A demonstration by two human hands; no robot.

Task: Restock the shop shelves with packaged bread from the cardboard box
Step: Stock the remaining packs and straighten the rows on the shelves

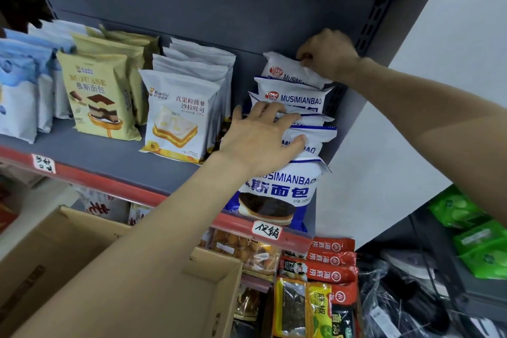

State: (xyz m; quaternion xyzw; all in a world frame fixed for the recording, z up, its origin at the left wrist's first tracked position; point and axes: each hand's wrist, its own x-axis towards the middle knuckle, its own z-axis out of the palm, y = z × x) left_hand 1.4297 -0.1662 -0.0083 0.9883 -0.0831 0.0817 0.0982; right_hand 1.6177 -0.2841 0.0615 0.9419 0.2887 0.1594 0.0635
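A row of blue-and-white bread packs marked MUSIMIANBAO stands at the right end of the grey shelf. My right hand pinches the top corner of the rearmost pack against the back panel. My left hand lies flat with spread fingers on the middle packs, pressing them back. The front pack leans over the shelf's red edge. The open cardboard box sits below my left forearm; its inside is hidden.
Left on the same shelf stand white pineapple toast packs, yellow mousse bread packs and pale blue packs. A slotted upright bounds the shelf on the right. Red and yellow seasoning packets and pastry bags fill lower shelves.
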